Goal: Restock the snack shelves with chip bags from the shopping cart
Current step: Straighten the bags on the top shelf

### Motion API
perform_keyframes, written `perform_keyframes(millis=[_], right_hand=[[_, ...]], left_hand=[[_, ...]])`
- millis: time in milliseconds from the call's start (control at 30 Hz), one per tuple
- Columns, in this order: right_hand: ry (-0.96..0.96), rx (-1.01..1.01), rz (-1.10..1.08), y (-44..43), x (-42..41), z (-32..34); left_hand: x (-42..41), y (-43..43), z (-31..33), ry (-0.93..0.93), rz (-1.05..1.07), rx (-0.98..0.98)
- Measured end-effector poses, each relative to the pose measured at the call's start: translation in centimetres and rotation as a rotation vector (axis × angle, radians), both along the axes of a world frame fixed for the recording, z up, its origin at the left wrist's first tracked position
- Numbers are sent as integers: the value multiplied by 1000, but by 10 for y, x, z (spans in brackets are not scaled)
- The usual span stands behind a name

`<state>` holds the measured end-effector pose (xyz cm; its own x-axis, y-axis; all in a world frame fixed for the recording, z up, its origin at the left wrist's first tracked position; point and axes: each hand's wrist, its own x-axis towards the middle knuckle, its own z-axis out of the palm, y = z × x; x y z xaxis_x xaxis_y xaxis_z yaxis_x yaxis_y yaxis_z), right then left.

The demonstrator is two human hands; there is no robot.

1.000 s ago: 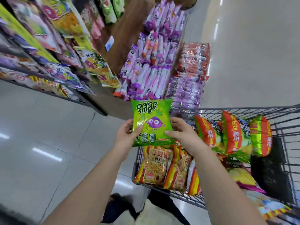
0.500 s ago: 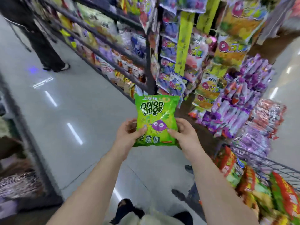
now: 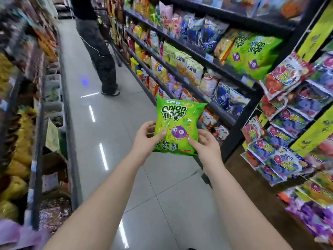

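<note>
A pale tiled floor (image 3: 126, 177) runs down the aisle, with bright streaks of reflected light on it and a small blue spot of light (image 3: 84, 82) near the feet of a person in dark trousers (image 3: 98, 56) who stands farther along. On the left, a blurred rack (image 3: 38, 141) carries yellow sacks (image 3: 19, 156) and low woven baskets (image 3: 54, 210), while at the right edge packets of sweets (image 3: 282, 78) in red and blue hang in rows beside a yellow-green strip (image 3: 314, 31), with purple packs (image 3: 313, 217) below

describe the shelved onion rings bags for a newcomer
Start at the black metal shelving on the right. At its near end, an upper shelf holds bright green plastic onion rings bags. Nothing else shelved pairs lime green with a purple cartoon face.
</note>
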<state>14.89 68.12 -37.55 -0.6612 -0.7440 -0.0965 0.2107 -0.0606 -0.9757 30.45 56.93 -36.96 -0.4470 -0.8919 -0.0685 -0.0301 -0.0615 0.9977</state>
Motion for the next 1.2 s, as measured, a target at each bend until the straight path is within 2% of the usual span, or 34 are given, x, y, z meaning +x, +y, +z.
perform_keyframes(millis=[100, 233, 467, 600, 800, 1033, 1200], right_hand=[[54, -40, 32, -66, -10, 23], [143, -115, 17, -152, -35, 56], [217, -252, -4, -317, -113, 128], [213, -342, 17, -406, -145, 167], [331, -347, 4, -530, -171, 205], [543, -292, -112, -651, -190, 238], [559, -329, -254, -720, -201, 272]], left_hand=[[-5, -56, 19, 34, 63, -50], [-32, -137, 48, 45, 80, -208], [-102, -304, 138, 24, 47, -433], [-139, -399, 178, 8, 52, -477], [-170, -524, 212, 77, 106, -542], [-194, -661, 242, 132, -45, -657], [-220, -746, 275, 238, -196, -693]])
